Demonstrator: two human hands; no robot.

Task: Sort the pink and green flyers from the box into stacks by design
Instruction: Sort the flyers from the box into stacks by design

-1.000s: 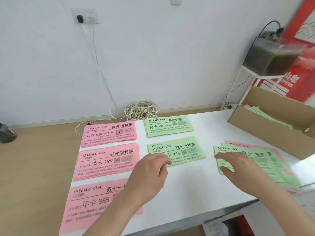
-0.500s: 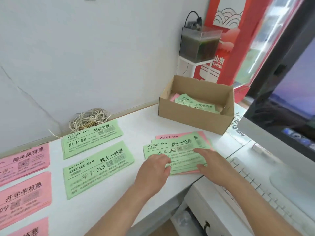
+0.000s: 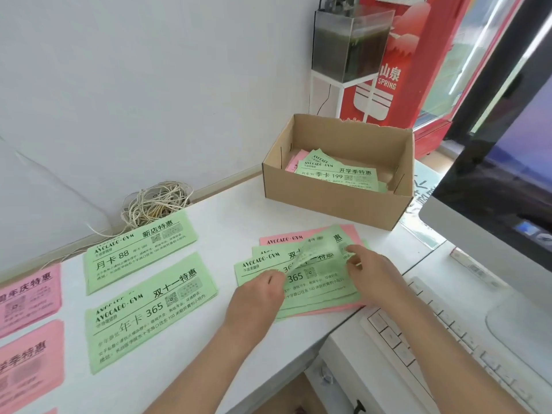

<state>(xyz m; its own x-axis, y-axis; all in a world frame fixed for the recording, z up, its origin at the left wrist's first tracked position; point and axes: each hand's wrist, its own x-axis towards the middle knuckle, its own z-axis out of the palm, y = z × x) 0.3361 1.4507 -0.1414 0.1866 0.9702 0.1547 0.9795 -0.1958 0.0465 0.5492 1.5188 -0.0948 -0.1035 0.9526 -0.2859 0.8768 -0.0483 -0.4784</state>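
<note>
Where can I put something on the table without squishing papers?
Bare table runs between the green 365 stack and the mixed pile, up toward the cord bundle and the box. Another patch: the front edge below that stack. Crowded: the pink stacks on the left, and the mixed pile, whose top flyer the right hand pinches.

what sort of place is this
Probably a gym's front desk or small office: stacks of Avocado Gym promo flyers on a white desk, a computer monitor with keyboard, and a red drinks cooler behind.
</note>
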